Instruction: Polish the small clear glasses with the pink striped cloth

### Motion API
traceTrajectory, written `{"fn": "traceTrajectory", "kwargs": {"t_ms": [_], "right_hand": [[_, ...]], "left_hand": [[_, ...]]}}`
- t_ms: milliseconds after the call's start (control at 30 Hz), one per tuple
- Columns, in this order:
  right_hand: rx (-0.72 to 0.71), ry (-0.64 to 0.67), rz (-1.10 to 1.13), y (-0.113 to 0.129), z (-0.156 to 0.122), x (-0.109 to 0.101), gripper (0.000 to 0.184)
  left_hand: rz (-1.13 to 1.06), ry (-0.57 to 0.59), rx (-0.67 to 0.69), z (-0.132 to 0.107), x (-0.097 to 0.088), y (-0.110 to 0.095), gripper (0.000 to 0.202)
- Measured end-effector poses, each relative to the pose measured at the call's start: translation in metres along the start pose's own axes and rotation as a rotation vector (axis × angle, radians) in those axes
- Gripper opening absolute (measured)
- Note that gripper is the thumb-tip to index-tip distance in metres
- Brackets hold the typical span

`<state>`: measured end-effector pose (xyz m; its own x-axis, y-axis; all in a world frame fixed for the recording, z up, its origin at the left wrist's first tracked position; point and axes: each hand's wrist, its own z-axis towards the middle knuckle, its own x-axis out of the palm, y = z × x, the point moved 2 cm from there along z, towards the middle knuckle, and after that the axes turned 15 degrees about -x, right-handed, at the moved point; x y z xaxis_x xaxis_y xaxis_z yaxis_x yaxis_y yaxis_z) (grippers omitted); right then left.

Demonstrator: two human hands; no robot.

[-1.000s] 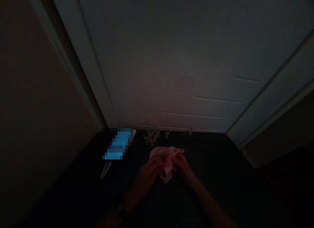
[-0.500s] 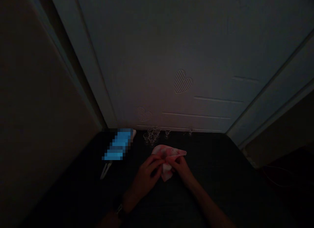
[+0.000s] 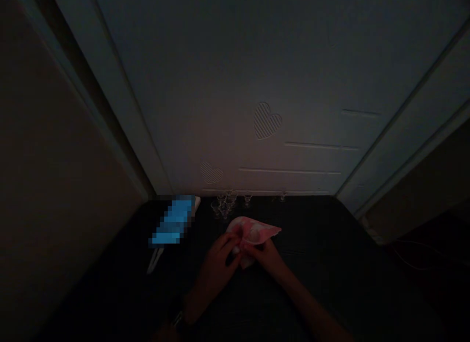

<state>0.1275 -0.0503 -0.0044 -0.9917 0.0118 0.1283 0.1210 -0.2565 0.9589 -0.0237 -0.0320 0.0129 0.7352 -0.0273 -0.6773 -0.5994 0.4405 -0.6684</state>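
Observation:
The scene is very dark. A pink and white cloth (image 3: 254, 232) is bunched between both hands over a dark table (image 3: 330, 263). My left hand (image 3: 218, 264) grips the cloth's left side with curled fingers, a watch on that wrist. My right hand (image 3: 265, 256) pinches the cloth from the right. Whether anything is wrapped inside the cloth is hidden. Several small clear glasses (image 3: 223, 205) stand just beyond the cloth, near the wall.
A glowing blue blurred patch (image 3: 172, 227) lies at the table's far left, with a pale thin object (image 3: 154, 259) below it. Two more small glasses (image 3: 247, 198) stand along the back edge. A pale wall panel with heart shapes (image 3: 267, 120) rises behind the table.
The cloth has been gathered tighter between the hands, its hanging lower corner drawn up. Both hands have shifted slightly closer together; the view has tilted a little.

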Motion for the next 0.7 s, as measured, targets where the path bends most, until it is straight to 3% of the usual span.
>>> {"fn": "traceTrajectory", "kwargs": {"t_ms": [233,367,433,533,700], "right_hand": [[-0.004,0.023,0.006,0.009,-0.001,0.0,0.046],[0.005,0.05,0.1,0.008,0.002,-0.005,0.043],[0.012,0.069,0.178,0.004,0.005,-0.008,0.05],[0.037,0.006,0.241,0.0,0.008,-0.01,0.047],[0.098,-0.138,0.157,0.001,0.008,-0.012,0.037]], "left_hand": [[-0.045,0.009,-0.018,0.004,-0.007,-0.003,0.019],[-0.046,0.011,-0.038,0.007,-0.01,-0.001,0.019],[-0.051,0.0,-0.038,0.007,-0.01,0.001,0.019],[-0.068,0.008,-0.051,0.008,-0.009,0.004,0.019],[-0.132,0.049,-0.043,0.009,-0.012,0.001,0.021]]}}
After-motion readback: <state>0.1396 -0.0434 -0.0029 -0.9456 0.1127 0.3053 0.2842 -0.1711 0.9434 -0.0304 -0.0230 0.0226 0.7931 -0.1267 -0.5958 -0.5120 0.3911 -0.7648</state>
